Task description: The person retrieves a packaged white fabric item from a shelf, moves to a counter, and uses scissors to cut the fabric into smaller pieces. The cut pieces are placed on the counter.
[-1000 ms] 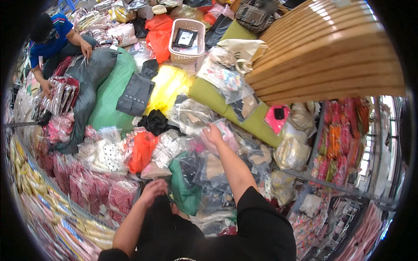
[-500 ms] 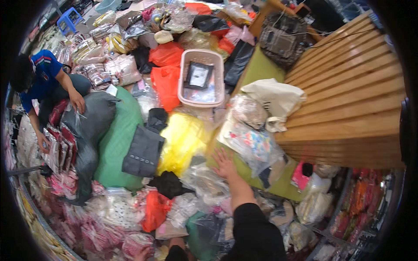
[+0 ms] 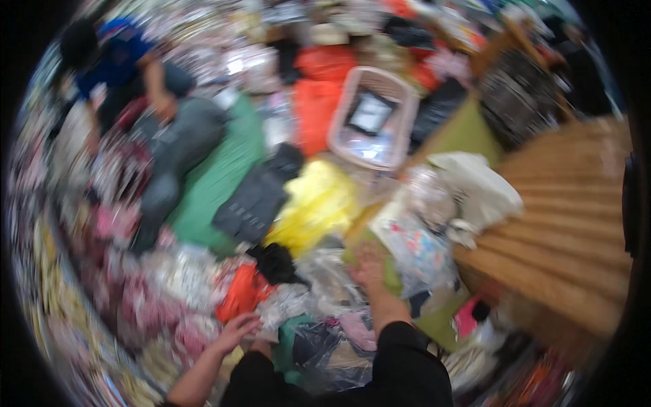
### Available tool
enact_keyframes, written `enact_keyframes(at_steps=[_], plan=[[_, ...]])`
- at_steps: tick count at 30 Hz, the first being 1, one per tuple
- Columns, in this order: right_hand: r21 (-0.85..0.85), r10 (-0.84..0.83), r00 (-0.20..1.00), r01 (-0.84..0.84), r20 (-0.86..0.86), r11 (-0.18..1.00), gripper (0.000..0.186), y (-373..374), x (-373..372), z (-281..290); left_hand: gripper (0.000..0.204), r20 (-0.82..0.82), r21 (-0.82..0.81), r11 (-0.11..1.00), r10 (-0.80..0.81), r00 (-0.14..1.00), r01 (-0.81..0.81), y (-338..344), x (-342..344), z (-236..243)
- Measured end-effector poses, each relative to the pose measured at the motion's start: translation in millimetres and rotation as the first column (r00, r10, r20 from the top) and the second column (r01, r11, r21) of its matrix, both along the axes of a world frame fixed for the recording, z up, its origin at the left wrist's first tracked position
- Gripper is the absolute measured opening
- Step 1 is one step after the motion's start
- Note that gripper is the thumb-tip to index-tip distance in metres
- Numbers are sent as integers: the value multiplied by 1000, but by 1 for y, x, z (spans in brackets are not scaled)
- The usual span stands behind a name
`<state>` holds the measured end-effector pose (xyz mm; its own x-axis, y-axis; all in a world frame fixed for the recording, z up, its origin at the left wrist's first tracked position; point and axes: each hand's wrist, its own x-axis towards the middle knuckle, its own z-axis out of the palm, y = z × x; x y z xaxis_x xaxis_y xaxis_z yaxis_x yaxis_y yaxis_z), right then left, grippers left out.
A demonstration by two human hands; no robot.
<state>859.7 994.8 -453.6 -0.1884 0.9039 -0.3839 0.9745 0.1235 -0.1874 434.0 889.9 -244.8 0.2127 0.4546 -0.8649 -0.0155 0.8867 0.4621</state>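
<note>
In the blurred head view, my right hand (image 3: 368, 263) lies with spread fingers on the olive cushion (image 3: 444, 327), left of a clear bag with colourful print (image 3: 419, 254) and a cream tote bag (image 3: 485, 193). My left hand (image 3: 237, 329) is low at the centre left with loosely extended fingers, holding nothing visible, near a red plastic bag (image 3: 245, 292) and a crumpled clear bag (image 3: 286, 306). A yellow bag (image 3: 308, 203) and a dark grey flat bag (image 3: 247, 207) lie beyond my hands, with a black cloth (image 3: 274, 264) between.
A co-worker in blue (image 3: 119, 47) sits at upper left by large green (image 3: 210, 197) and grey (image 3: 169, 163) sacks. A pink plastic basket (image 3: 403, 122) stands at upper centre. A slatted wooden piece (image 3: 549, 237) fills the right. Packaged garments (image 3: 54, 285) line the left.
My right hand moved forward from over clear bags onto the cushion and rests there. My left hand has come back up into view from the lower edge. The camera view has swung and tilted.
</note>
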Motion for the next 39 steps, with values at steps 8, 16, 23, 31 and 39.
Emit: enact_keyframes(at_steps=[8,16,23,31,39], plan=[[271,88,982,-132,167,954,76,-19,-14,3,43,35,-82,996,-23,999,26,-45,-12,-10],[348,132,972,-194,196,917,72,-7,-2,-11,45,47,-108,993,56,997,-50,-97,-3,-16],[331,123,963,-201,241,922,72,-9,-2,-11,40,54,-114,992,69,996,-63,-107,-8,-21],[345,136,965,-209,224,915,74,-8,-4,-8,41,77,-94,995,41,996,-34,-101,-6,-22],[338,140,963,-213,229,917,73,-8,-6,-10,43,75,-119,991,67,995,-58,-99,1,-25]])
